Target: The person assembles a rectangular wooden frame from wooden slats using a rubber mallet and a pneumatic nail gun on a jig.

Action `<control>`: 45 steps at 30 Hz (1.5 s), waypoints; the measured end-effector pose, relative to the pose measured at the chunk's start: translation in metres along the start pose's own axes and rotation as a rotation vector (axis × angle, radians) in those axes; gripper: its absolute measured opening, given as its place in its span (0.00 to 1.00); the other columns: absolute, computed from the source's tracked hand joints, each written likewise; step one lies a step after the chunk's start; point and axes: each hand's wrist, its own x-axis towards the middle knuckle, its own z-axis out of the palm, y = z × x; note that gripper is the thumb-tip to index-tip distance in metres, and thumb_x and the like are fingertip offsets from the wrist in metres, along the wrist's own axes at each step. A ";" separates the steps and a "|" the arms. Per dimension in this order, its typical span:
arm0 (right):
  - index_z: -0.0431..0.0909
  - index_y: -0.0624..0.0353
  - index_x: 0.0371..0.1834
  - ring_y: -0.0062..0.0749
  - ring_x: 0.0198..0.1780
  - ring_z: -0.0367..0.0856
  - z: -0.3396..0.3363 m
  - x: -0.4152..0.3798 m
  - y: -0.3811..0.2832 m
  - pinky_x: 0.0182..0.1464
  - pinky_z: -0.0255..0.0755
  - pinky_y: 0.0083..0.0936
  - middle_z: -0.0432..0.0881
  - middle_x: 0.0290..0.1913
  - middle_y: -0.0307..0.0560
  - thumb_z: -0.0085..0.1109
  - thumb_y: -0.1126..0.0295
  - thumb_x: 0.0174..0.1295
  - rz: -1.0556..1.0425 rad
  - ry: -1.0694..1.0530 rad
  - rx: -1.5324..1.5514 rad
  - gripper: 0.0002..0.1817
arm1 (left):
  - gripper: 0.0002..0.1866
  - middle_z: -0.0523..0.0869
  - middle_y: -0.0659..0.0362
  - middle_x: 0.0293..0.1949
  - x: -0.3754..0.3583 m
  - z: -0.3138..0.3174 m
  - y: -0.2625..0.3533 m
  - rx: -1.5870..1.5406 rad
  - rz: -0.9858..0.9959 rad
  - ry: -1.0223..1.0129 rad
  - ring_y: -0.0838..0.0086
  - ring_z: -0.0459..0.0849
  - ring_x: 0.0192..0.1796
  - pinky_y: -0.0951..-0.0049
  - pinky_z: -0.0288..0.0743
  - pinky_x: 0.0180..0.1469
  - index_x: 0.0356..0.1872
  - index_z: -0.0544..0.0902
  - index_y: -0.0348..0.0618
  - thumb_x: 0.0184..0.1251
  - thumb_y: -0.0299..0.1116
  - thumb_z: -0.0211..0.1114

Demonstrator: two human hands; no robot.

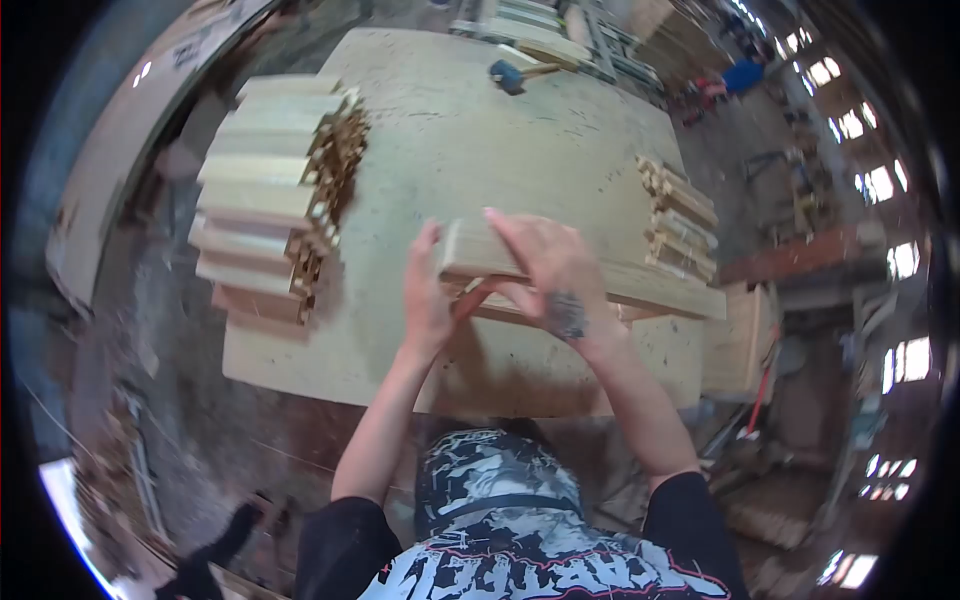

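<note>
A long wooden board (660, 288) lies across in front of me, its near left end raised above the worktable (450, 130). My right hand (555, 265) is closed over it, fingers on top and thumb underneath. At the board's left end, my left hand (428, 300) presses its fingers along the end face, thumb tucked below. Another length of wood shows under the board, partly hidden by my hands.
A tall stack of wooden pieces with notched ends (260, 190) stands at the table's left. A smaller wood stack (682, 220) is at the right edge. Toward the back lies a mallet (508, 76) with a dark head. Windows line the far right wall.
</note>
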 end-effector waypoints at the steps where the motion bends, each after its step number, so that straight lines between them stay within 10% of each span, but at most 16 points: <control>1: 0.71 0.51 0.69 0.44 0.57 0.79 -0.001 0.004 -0.002 0.58 0.70 0.40 0.80 0.57 0.48 0.74 0.58 0.50 -0.042 -0.041 -0.006 0.40 | 0.40 0.80 0.48 0.55 0.003 0.000 -0.007 -0.006 -0.031 0.050 0.55 0.79 0.56 0.61 0.74 0.58 0.63 0.72 0.37 0.46 0.29 0.80; 3: 0.72 0.52 0.68 0.46 0.53 0.81 -0.003 0.010 -0.007 0.55 0.72 0.39 0.82 0.53 0.49 0.76 0.61 0.47 0.069 -0.062 0.014 0.40 | 0.40 0.78 0.48 0.57 0.006 -0.001 -0.019 0.020 -0.094 -0.196 0.53 0.79 0.56 0.59 0.75 0.56 0.63 0.71 0.38 0.46 0.30 0.79; 23: 0.73 0.55 0.66 0.44 0.54 0.80 0.007 0.015 -0.009 0.58 0.71 0.37 0.82 0.51 0.47 0.75 0.62 0.49 0.167 -0.130 -0.126 0.38 | 0.38 0.76 0.50 0.49 0.009 0.002 -0.022 -0.117 -0.031 -0.092 0.51 0.77 0.52 0.57 0.74 0.52 0.58 0.71 0.41 0.42 0.34 0.79; 25: 0.70 0.60 0.69 0.43 0.66 0.75 -0.011 0.017 0.006 0.71 0.65 0.37 0.78 0.60 0.51 0.73 0.64 0.50 0.273 -0.208 0.386 0.40 | 0.38 0.76 0.50 0.49 0.010 0.001 -0.023 -0.107 -0.032 -0.107 0.51 0.77 0.52 0.56 0.74 0.53 0.58 0.70 0.41 0.42 0.33 0.79; 29: 0.66 0.69 0.71 0.41 0.75 0.64 -0.088 0.053 0.030 0.77 0.56 0.37 0.68 0.72 0.59 0.54 0.63 0.65 0.111 0.014 0.217 0.32 | 0.39 0.76 0.50 0.50 0.011 0.002 -0.023 -0.099 -0.038 -0.135 0.51 0.77 0.53 0.57 0.74 0.53 0.58 0.70 0.41 0.42 0.33 0.79; 35: 0.56 0.65 0.77 0.54 0.79 0.55 -0.005 0.002 0.082 0.78 0.45 0.47 0.61 0.76 0.61 0.32 0.32 0.72 0.135 0.090 -0.115 0.47 | 0.38 0.77 0.50 0.49 0.014 0.000 -0.026 -0.086 -0.030 -0.111 0.50 0.78 0.52 0.57 0.74 0.52 0.58 0.71 0.41 0.41 0.33 0.79; 45: 0.57 0.68 0.76 0.46 0.80 0.51 -0.134 0.034 0.077 0.81 0.38 0.41 0.60 0.77 0.58 0.31 0.31 0.71 0.014 0.382 -0.153 0.49 | 0.37 0.76 0.51 0.50 0.008 0.003 -0.024 -0.067 -0.039 -0.159 0.52 0.77 0.54 0.58 0.75 0.53 0.58 0.71 0.40 0.42 0.31 0.78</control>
